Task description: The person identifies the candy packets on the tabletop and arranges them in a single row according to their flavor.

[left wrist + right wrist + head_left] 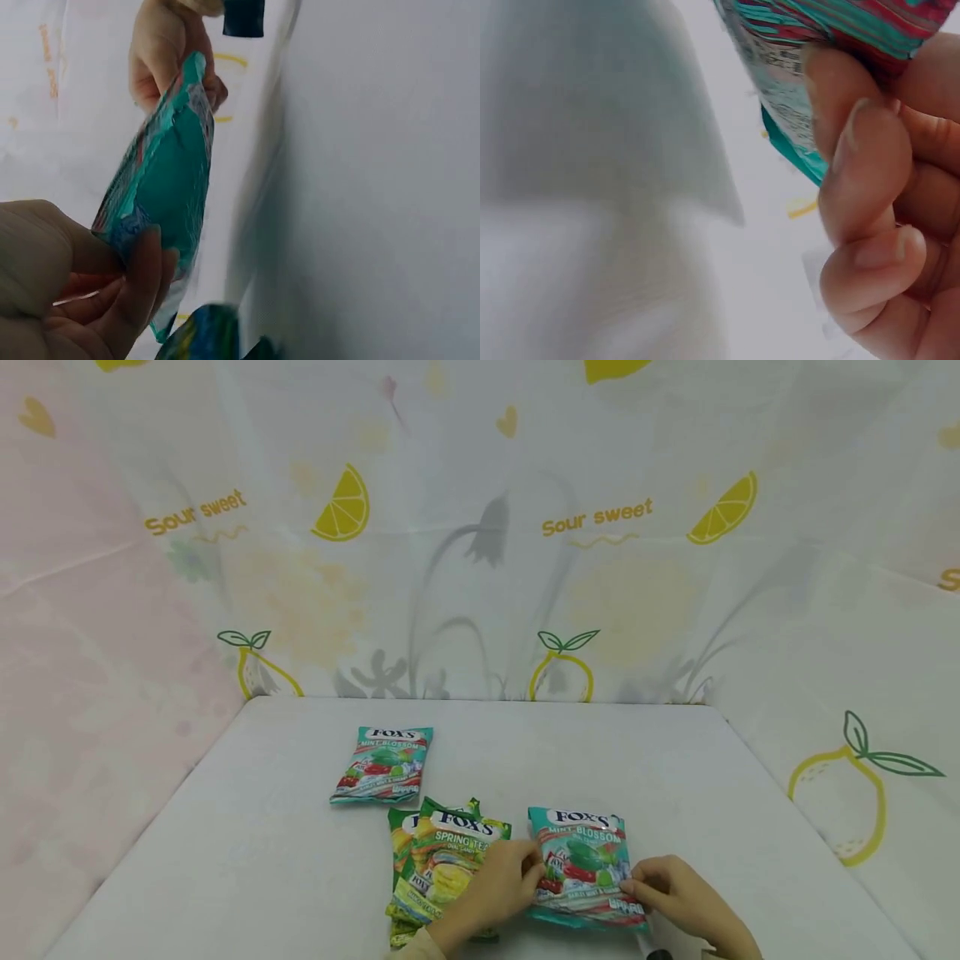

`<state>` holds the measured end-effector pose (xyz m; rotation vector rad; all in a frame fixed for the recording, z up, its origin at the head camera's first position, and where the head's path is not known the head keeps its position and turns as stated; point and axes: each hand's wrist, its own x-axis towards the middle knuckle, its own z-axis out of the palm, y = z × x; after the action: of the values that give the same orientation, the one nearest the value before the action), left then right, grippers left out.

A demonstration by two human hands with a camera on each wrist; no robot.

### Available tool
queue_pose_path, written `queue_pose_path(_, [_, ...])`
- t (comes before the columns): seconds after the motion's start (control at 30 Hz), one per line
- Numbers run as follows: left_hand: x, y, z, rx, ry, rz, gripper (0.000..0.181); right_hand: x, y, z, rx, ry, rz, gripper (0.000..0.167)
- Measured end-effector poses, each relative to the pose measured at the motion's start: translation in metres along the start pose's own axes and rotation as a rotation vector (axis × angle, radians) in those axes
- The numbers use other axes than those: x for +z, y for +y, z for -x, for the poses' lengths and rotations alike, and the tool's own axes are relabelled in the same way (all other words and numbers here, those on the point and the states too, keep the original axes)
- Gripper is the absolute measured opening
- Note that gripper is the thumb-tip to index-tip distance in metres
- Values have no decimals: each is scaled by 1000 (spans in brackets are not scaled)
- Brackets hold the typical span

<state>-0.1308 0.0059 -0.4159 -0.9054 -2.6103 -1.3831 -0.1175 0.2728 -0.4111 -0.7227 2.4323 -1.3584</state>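
A teal Mint Blossom candy bag (pixel 581 860) is held between both hands at the front, right of centre. The left hand (pixel 504 881) pinches its left edge, and the right hand (pixel 678 893) pinches its lower right edge. In the left wrist view the bag (pixel 176 172) stands edge-on, with the left hand's thumb and fingers (pixel 142 277) on its near side. The right wrist view has the right hand (pixel 885 202) gripping a corner of the striped bag (pixel 795 82), off the white surface.
Overlapping green Spring Tea bags (pixel 442 868) lie left of the held bag, partly behind the left forearm. Another Mint Blossom bag (pixel 384 766) lies farther back on the white table (pixel 225 860). A dark-tipped object (pixel 658 954) shows at the front edge. Printed cloth (pixel 420 610) hangs behind.
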Motion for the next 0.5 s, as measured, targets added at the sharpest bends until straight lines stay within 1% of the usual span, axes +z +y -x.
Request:
queue_pose_path(0.07, [-5,0,-2,39,-2,14,17,-1,-3,-1,-7,15,11,27])
queue_pose_path(0.13, [-10,0,-3,65,-3,26,17,-2,-7,-2,-16,36,30,25])
queue_pose_path(0.17, [-12,0,-3,72,-4,43,17,-2,-8,-3,-22,48,38,25])
queue_pose_path(0.27, [-18,0,-5,96,7,53,17,-3,-14,-5,-64,93,69,22])
queue_pose_path(0.37, [-23,-1,-7,138,36,46,17,-4,-20,-8,-110,138,101,21])
queue_pose_path(0.5, [-28,-4,-10,191,82,28,16,-5,-28,-13,-136,177,132,19])
